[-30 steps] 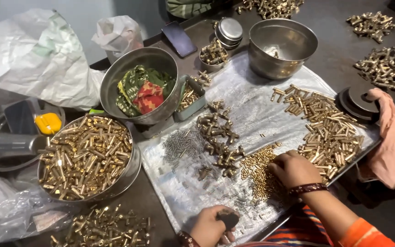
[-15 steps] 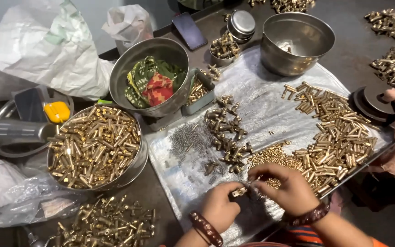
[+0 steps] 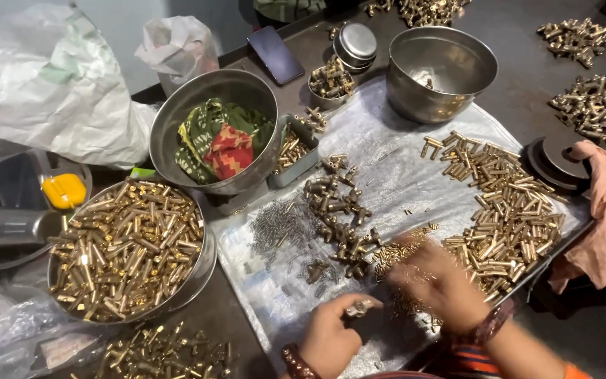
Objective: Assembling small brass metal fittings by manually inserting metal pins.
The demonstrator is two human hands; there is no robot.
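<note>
Left of the empty steel bowl [image 3: 442, 70]: dark phone [image 3: 275, 55], cloth-filled bowl [image 3: 213, 133], white plastic bag [image 3: 43, 81].

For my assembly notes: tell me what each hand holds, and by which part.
The left hand pinches a small metal fitting by its near end. The right hand is blurred over the small brass bits; its grip cannot be told.
</note>
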